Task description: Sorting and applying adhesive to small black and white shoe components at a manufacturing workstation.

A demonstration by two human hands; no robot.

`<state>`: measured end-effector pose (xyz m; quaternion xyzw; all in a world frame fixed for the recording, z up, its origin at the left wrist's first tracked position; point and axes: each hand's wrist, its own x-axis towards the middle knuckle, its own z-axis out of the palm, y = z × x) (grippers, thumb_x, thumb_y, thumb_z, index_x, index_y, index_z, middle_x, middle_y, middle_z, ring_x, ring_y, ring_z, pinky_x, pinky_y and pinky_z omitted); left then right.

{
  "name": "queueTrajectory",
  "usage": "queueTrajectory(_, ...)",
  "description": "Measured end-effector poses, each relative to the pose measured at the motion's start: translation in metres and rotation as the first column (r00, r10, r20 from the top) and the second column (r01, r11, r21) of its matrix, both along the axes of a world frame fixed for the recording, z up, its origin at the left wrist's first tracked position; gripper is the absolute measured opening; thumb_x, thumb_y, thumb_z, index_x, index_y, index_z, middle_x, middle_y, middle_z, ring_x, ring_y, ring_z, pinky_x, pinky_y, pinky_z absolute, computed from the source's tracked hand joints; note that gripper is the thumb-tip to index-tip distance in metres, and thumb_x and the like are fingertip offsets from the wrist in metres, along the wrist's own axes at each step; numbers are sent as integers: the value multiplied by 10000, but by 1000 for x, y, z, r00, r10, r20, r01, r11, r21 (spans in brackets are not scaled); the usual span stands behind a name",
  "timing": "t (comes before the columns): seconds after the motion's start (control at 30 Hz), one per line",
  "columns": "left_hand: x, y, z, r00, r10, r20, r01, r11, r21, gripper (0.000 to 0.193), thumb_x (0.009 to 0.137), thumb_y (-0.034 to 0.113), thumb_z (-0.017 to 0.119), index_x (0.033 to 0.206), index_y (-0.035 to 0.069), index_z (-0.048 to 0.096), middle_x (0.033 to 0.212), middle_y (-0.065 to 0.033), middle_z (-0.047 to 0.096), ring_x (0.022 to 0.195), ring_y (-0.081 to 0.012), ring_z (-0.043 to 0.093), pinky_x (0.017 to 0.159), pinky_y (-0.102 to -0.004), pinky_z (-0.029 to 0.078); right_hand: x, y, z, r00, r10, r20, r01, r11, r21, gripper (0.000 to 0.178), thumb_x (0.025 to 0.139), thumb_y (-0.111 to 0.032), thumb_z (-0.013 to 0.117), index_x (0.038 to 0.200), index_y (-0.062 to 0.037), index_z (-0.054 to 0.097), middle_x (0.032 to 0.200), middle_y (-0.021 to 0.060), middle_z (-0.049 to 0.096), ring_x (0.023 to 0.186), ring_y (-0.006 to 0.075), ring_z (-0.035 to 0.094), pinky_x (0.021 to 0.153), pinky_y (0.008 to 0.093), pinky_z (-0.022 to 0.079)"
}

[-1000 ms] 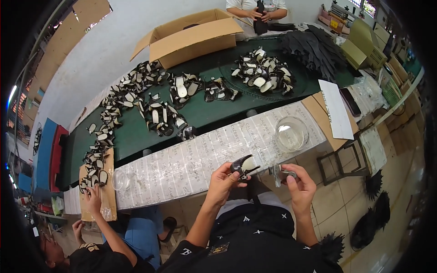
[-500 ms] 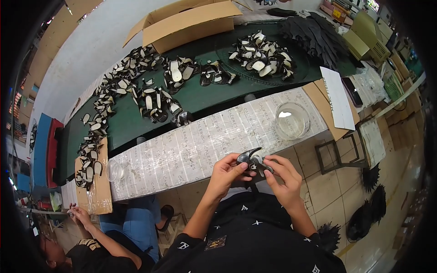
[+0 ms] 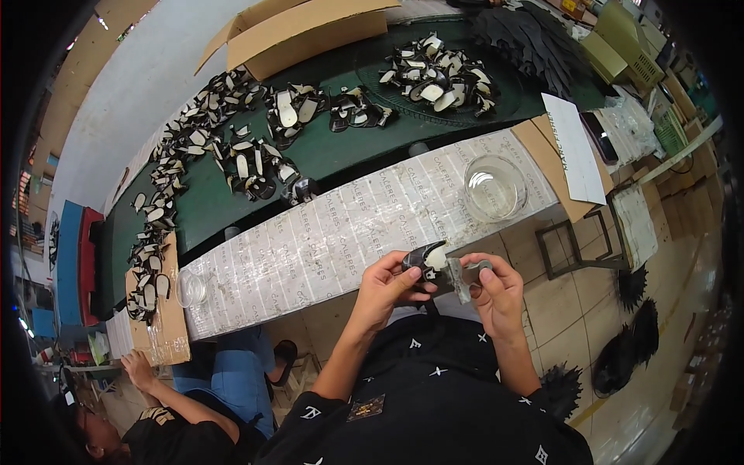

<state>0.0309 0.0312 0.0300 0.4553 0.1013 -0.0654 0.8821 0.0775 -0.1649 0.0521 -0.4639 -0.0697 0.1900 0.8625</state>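
Observation:
My left hand holds a small black and cream shoe piece just in front of my chest. My right hand grips a small grey brush-like tool, and its tip touches the piece. Both hands hover over the near edge of a paper-covered work strip. A clear glass bowl stands on that strip, to the upper right of my hands.
Beyond the strip lies a green table strewn with several heaps of black and cream shoe pieces. An open cardboard box sits at the back. Another person works at lower left beside a small glass cup. Black pieces lie on the tiled floor.
My right hand has come in from the right and joined my left hand at the shoe piece. The view has tilted down, so the table sits higher in the frame.

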Motion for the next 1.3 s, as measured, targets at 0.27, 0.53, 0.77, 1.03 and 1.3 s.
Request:
queueTrajectory(0.27,-1,-1,-2,1000,-13,-16,13,1000,16,239,919,98,598,1117,-26,546,983,-119,636,862,-207,672,695,-286,600,1,-1,14,834,24,552,272,851,-449,230,876,-12,594,1096,46,625,1115,133,621,973,164,611,805,278,516)
queueTrajectory(0.53,-3,1,-4,999,-19,-27,20,999,40,212,920,76,592,1103,-22,549,973,-107,632,859,-190,667,694,-276,597,3,5,23,575,222,788,471,697,-541,261,796,34,664,1057,13,656,1086,149,625,941,253,637,785,312,526)
queueTrajectory(0.77,-2,-2,-7,998,-53,-18,53,997,54,209,921,85,595,1101,-12,554,977,-101,633,859,-176,663,692,-263,588,2,6,20,570,238,786,456,705,-544,266,794,34,668,1059,10,657,1091,147,622,944,267,635,791,322,521)
queueTrajectory(1.03,0,-3,-7,998,-55,-27,56,997,61,216,923,86,591,1106,-21,550,971,-102,632,857,-182,664,691,-268,589,3,7,17,529,201,825,626,564,-539,280,781,50,669,1059,18,646,1089,162,608,925,287,635,758,335,527)
queueTrajectory(1.3,0,-1,-10,998,-53,-44,55,997,47,210,929,93,581,1103,-20,550,962,-105,635,843,-183,667,684,-267,590,2,-3,18,693,44,720,561,594,-576,258,803,45,656,1061,33,645,1105,152,608,907,226,646,719,296,551)
